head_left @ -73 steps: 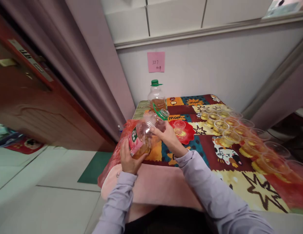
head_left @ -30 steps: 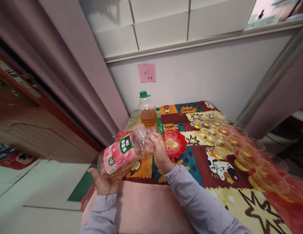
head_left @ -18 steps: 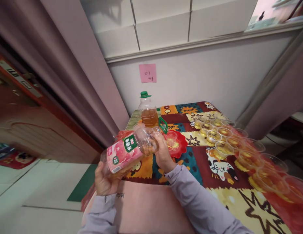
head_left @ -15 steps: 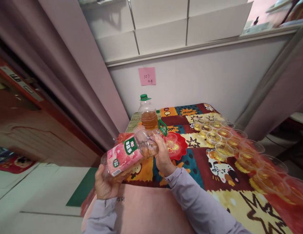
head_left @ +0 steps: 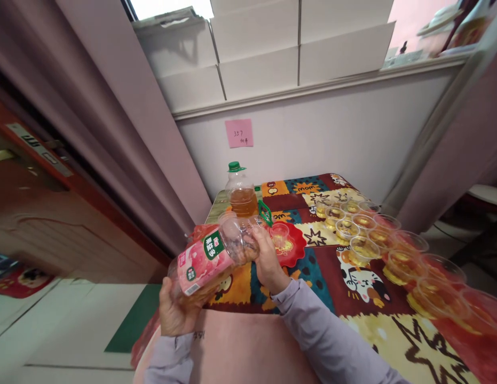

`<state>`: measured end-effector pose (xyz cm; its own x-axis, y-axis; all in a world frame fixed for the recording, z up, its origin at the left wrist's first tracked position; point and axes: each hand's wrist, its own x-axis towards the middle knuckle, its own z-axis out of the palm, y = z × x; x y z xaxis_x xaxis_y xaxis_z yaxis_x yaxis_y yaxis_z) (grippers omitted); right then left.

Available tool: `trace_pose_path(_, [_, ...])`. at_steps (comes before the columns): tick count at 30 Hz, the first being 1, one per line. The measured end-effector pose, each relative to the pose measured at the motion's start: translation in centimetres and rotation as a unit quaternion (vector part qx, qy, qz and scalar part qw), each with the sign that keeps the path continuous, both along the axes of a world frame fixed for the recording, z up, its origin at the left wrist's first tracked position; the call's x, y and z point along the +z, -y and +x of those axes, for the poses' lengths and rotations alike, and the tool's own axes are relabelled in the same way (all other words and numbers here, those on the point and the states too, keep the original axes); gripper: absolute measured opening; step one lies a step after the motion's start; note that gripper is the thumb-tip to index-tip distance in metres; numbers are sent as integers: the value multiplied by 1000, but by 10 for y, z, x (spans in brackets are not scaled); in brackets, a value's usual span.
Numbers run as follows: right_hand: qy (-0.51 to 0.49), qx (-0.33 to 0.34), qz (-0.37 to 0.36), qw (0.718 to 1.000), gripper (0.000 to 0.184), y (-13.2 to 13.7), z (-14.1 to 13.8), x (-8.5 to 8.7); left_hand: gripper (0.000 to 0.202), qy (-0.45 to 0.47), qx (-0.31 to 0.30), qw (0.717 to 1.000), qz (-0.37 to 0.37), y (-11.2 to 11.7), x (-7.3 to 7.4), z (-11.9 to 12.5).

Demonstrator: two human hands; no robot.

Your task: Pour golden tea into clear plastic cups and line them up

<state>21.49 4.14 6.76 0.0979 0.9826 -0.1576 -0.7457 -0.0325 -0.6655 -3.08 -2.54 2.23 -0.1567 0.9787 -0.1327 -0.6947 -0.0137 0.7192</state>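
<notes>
A large clear plastic bottle (head_left: 206,258) with a pink label and a green handle ring lies tilted between my hands, its neck end up and to the right. My left hand (head_left: 180,309) grips its bottom end from below. Near the neck my right hand (head_left: 268,258) is wrapped round it. Beyond the neck a red scalloped plate (head_left: 296,253) carries a clear cup (head_left: 280,234). Behind the held bottle stands a second bottle (head_left: 243,201), green-capped and partly full of amber liquid. How much liquid the held bottle contains I cannot tell.
Rows of clear cups (head_left: 364,248) with yellow liquid line the right side of the patterned tablecloth (head_left: 324,277). A pink note (head_left: 239,133) is stuck on the wall. A curtain and a brown door (head_left: 72,229) flank the left.
My view has shifted slightly, so the wall and note sit a little lower. Both hands keep their hold on the bottle, at nearly the same tilt.
</notes>
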Motion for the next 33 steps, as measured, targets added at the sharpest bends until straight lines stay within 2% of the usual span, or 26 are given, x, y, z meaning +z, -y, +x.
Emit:
trace_pose_path(4, [-12,14,-8,1000,63,3,1,8,64,11,37,999,13,-1,-3,13])
trace_pose_path(8, [-4,-1,-15,1000,67,4,0,12,65,7,54,998,7,-3,-8,21])
trace_pose_path(13, [21,-26,0,999,57,4,-1,8,72,11,58,998,-1,-3,-14,26])
trace_pose_path(16, [32,-21,-1,999,57,6,-1,7,82,4,50,999,18,1,-12,30])
trace_pose_path(20, [33,-27,3,999,58,7,0,8,72,-8,42,999,29,6,-5,33])
trace_pose_path(23, [30,-37,16,999,54,7,0,8,66,-12,30,999,22,6,-5,29])
trace_pose_path(30, [19,-24,11,999,58,6,-2,7,68,-31,10,999,-35,-3,-17,6])
trace_pose_path(33, [12,-22,2,1000,62,7,-3,7,68,-35,22,999,-29,-3,-14,4])
